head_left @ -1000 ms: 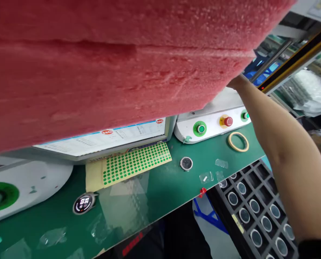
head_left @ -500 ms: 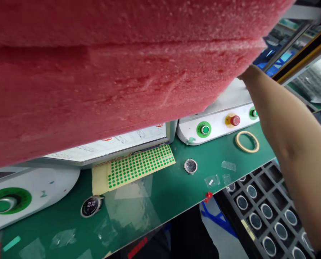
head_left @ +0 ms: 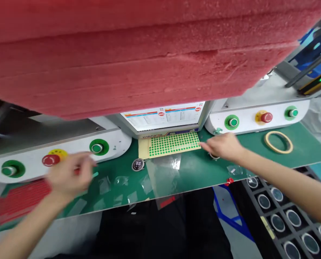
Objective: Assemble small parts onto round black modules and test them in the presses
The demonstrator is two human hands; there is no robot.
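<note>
My right hand point(head_left: 222, 145) is over a round silver watch point(head_left: 213, 157), most of which it covers. Its fingers bend downward with their tips hidden, so I cannot see whether they grip the watch. Smeared by motion, my left hand point(head_left: 71, 172) hovers with bent fingers near a red stop button and above the left end of the bench. A second watch point(head_left: 138, 164), showing 03 25 on a dark face, lies between the hands. Beside it is a sheet of green dot stickers point(head_left: 173, 145).
A large red foam block point(head_left: 149, 61) fills the upper view before a monitor point(head_left: 166, 118). White button panels point(head_left: 275, 118) flank it. A tape ring point(head_left: 278, 142), plastic scraps and red strips point(head_left: 21, 201) lie on the green bench. Lower right, a black compartment tray point(head_left: 268, 225) holds several round pieces.
My right hand has come down from the machine at the right to the watch. My left hand has entered the view. The view has shifted, showing more of the left panel.
</note>
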